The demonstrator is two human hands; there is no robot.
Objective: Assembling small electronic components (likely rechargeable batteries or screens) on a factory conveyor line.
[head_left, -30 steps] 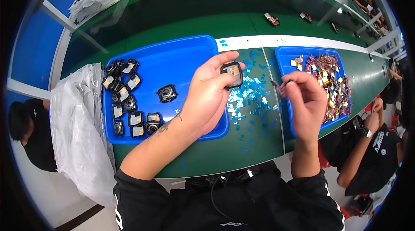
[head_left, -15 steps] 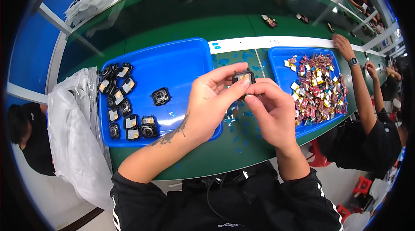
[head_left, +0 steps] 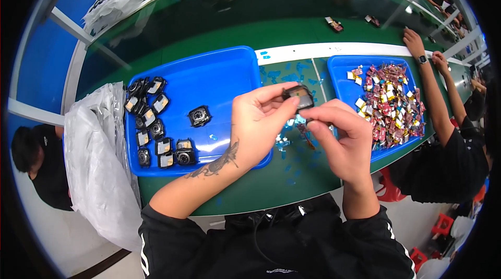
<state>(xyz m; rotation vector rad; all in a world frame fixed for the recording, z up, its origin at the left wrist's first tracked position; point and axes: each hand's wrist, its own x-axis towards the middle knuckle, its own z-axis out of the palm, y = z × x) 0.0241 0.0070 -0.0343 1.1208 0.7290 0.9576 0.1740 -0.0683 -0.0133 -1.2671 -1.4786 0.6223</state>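
Observation:
My left hand (head_left: 263, 114) grips a black smartwatch case (head_left: 299, 96) between thumb and fingers, raised over the table. A greyish rectangular face of the case shows past the thumb. Close beside its lower edge, my right hand (head_left: 347, 135) is closed in a pinch; what lies between its fingertips is too small to make out. A thin brownish strip (head_left: 308, 135) shows below those fingertips, and I cannot tell whether it hangs from the case. To the left, a blue tray (head_left: 224, 80) carries several black watch cases (head_left: 156, 128), one lying apart (head_left: 199, 116).
A second blue tray (head_left: 339, 67) at right is heaped with small circuit boards (head_left: 394, 104). Light blue film scraps (head_left: 292, 77) litter the green table (head_left: 271, 187). Beyond a white rail, a green conveyor (head_left: 224, 18) bears small assemblies (head_left: 334, 24). A co-worker's arm (head_left: 436, 93) reaches in at right.
The watch case has tilted, so more of its greyish face shows. My right hand has shifted slightly right and down, away from the case. The whole view has moved a little.

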